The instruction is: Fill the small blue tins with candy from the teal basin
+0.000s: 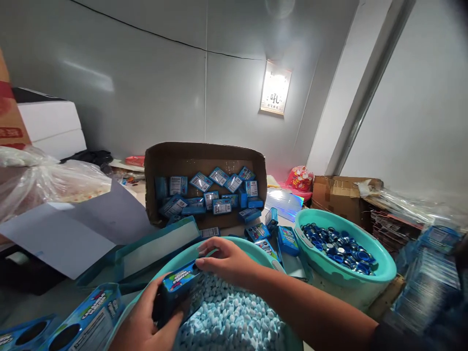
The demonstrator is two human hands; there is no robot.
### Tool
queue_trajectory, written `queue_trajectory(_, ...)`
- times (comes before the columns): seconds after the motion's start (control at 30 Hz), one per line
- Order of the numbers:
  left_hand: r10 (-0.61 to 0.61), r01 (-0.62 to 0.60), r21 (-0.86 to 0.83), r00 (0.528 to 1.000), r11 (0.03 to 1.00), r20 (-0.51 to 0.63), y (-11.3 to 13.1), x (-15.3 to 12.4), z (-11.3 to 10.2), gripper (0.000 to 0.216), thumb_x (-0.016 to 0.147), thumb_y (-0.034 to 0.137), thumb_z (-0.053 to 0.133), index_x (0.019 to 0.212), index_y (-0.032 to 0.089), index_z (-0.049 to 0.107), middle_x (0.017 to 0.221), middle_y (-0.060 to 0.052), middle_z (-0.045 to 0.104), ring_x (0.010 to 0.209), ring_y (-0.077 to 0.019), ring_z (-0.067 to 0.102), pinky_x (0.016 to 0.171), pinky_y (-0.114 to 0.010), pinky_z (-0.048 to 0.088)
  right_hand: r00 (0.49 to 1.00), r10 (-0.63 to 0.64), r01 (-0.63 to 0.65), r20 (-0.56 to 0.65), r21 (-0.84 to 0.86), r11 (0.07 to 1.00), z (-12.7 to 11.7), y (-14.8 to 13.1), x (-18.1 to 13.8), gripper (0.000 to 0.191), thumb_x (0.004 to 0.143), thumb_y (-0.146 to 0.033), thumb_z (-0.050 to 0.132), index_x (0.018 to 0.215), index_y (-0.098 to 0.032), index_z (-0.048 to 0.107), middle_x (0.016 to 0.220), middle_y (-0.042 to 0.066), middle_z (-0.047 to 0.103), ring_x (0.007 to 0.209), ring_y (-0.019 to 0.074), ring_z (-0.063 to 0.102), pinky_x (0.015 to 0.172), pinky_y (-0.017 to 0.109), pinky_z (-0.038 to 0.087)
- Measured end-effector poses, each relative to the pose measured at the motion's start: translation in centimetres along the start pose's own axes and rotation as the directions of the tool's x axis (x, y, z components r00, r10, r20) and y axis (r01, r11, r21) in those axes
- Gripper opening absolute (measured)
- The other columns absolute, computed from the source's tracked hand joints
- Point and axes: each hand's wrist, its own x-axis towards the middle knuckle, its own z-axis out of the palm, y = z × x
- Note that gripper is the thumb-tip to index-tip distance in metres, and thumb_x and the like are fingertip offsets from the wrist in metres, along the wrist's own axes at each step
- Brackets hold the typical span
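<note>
My left hand (146, 319) is wrapped around a small blue candy box (180, 280) with printed lettering, held tilted over a turquoise basin (252, 247). Pale blue and white candies (234, 312) fill the basin below. From the right, my right hand (232, 261) reaches across, its thumb and curled fingers closed at the far end of the same box. Whether anything small sits between those fingertips is hidden. At lower left, beside the basin, lie blue boxes with round dark openings (84, 319).
An open cardboard carton (204, 152) on its side holds many blue boxes. More blue boxes (288, 240) lie in front of it. A second turquoise basin (383, 261) contains blue round caps (340, 251). Clear plastic bags (54, 175) and white sheets (69, 239) are at left; stacked packaging (424, 278) stands at right.
</note>
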Motion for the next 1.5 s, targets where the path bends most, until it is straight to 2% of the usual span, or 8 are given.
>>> queue_trajectory(0.2, 0.004, -0.002, -0.079, 1.000, 0.997, 0.027, 3.4, -2.0, -0.4, 0.068, 0.073, 0.053, 0.062, 0.131, 0.019, 0.052, 0.122, -0.012, 0.067, 0.112, -0.0319, 0.065, 0.096, -0.043, 0.052, 0.981, 0.149, -0.170, 0.120, 0.189, 0.967, -0.2, -0.6, -0.3, 0.042, 0.074, -0.055, 0.076, 0.093, -0.019, 0.066, 0.088, 0.001, 0.062, 0.082, 0.0151, 0.058, 0.066, 0.025, 0.045)
queue_trajectory(0.37, 0.074, -0.072, -0.022, 0.993, 0.997, 0.095, 4.7, -3.2, -0.6, 0.050, 0.080, 0.038, 0.062, 0.128, 0.025, 0.056, 0.124, -0.007, 0.065, 0.111, -0.0270, 0.063, 0.092, -0.038, 0.052, 0.955, 0.233, -0.271, 0.183, 0.215, 0.938, -0.4, -0.6, -0.7, 0.043, 0.068, -0.048, 0.084, 0.095, -0.018, 0.069, 0.087, 0.001, 0.063, 0.079, 0.0129, 0.056, 0.063, 0.022, 0.037)
queue_trajectory(0.53, 0.178, -0.172, -0.071, 0.980, 0.983, 0.091, 5.4, -3.9, -1.0, 0.044, 0.082, 0.031, 0.063, 0.125, 0.027, 0.057, 0.119, -0.004, 0.066, 0.108, -0.0229, 0.062, 0.091, -0.034, 0.049, 0.946, 0.212, -0.280, 0.246, 0.288, 0.916, -0.5, -0.2, -1.0, 0.036, 0.072, -0.044, 0.083, 0.097, -0.020, 0.071, 0.093, 0.002, 0.066, 0.087, 0.0166, 0.057, 0.072, 0.026, 0.040)
queue_trajectory(0.67, 0.133, -0.129, -0.072, 0.989, 0.989, 0.060, 5.9, -4.2, -1.0, 0.045, 0.079, 0.030, 0.068, 0.123, 0.028, 0.059, 0.113, -0.002, 0.067, 0.098, -0.0212, 0.064, 0.083, -0.030, 0.048, 0.938, 0.105, -0.234, 0.330, 0.381, 0.895, -0.7, -0.4, -1.1, 0.032, 0.081, -0.046, 0.074, 0.101, -0.021, 0.072, 0.101, 0.004, 0.068, 0.095, 0.0195, 0.058, 0.083, 0.029, 0.044)
queue_trajectory(0.77, 0.102, -0.100, -0.035, 0.993, 0.994, 0.053, 6.0, -4.4, -1.0, 0.043, 0.078, 0.032, 0.069, 0.120, 0.028, 0.060, 0.108, -0.002, 0.069, 0.091, -0.0211, 0.064, 0.074, -0.029, 0.047, 0.941, 0.090, -0.216, 0.325, 0.378, 0.900, -0.9, -0.4, -1.2, 0.027, 0.082, -0.040, 0.074, 0.103, -0.023, 0.072, 0.100, 0.003, 0.069, 0.096, 0.0184, 0.059, 0.084, 0.027, 0.044)
queue_trajectory(1.03, 0.129, -0.131, 0.013, 0.986, 0.991, 0.104, 5.9, -4.7, -1.1, 0.044, 0.078, 0.034, 0.069, 0.121, 0.030, 0.060, 0.107, -0.001, 0.070, 0.084, -0.0203, 0.063, 0.069, -0.029, 0.045, 0.911, 0.253, -0.359, 0.327, 0.320, 0.877, -1.3, 0.1, -0.9, 0.030, 0.070, -0.034, 0.085, 0.095, -0.022, 0.073, 0.092, 0.001, 0.067, 0.085, 0.0145, 0.059, 0.073, 0.023, 0.044)
queue_trajectory(1.23, 0.083, -0.079, -0.054, 0.994, 0.995, 0.070, 5.9, -4.5, -1.0, 0.043, 0.076, 0.035, 0.070, 0.118, 0.030, 0.061, 0.105, 0.001, 0.069, 0.082, -0.0185, 0.062, 0.068, -0.028, 0.044, 0.909, 0.210, -0.348, 0.359, 0.378, 0.858, -1.2, -0.7, -1.0, 0.029, 0.073, -0.031, 0.078, 0.100, -0.022, 0.074, 0.098, 0.004, 0.069, 0.092, 0.0184, 0.061, 0.078, 0.027, 0.047)
queue_trajectory(1.5, 0.098, -0.096, -0.018, 0.985, 0.995, 0.144, 5.8, -4.4, -1.0, 0.046, 0.078, 0.034, 0.069, 0.122, 0.030, 0.059, 0.109, 0.000, 0.068, 0.089, -0.0200, 0.063, 0.074, -0.030, 0.046, 0.935, 0.246, -0.326, 0.257, 0.341, 0.882, -1.0, 0.0, -0.7, 0.019, 0.066, -0.026, 0.081, 0.082, -0.018, 0.073, 0.080, 0.001, 0.066, 0.076, 0.0132, 0.058, 0.069, 0.023, 0.043)
